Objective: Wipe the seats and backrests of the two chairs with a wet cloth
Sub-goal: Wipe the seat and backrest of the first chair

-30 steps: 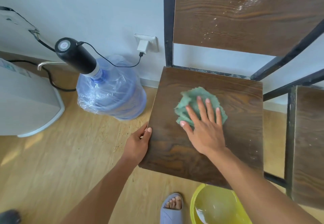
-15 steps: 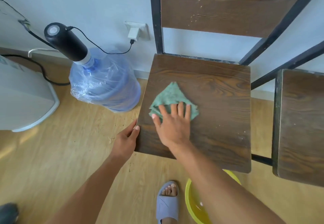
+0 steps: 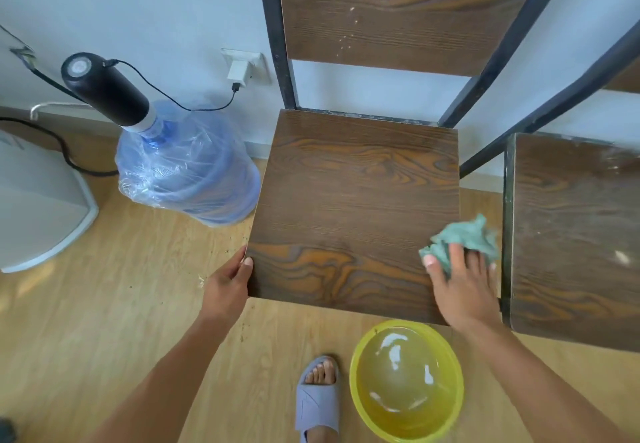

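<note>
A dark wood chair seat [image 3: 356,200] on a black metal frame fills the middle of the head view. Its backrest [image 3: 398,19] above carries white dust specks. My left hand [image 3: 230,283] grips the seat's front left corner. My right hand [image 3: 464,286] presses a crumpled green cloth [image 3: 464,238] at the seat's right edge, the cloth partly hanging over the gap. A second chair seat [image 3: 575,234], dusty and smeared, stands close on the right.
A yellow basin [image 3: 360,383] of water sits on the wood floor below the seat, beside my foot in a grey slipper [image 3: 317,401]. A blue water jug [image 3: 187,172] with a black pump stands left by the wall. A white appliance [image 3: 38,207] lies far left.
My right hand has swept the cloth from the seat's middle to the left front and then across to the right edge. My left hand has stayed on the front left corner.
</note>
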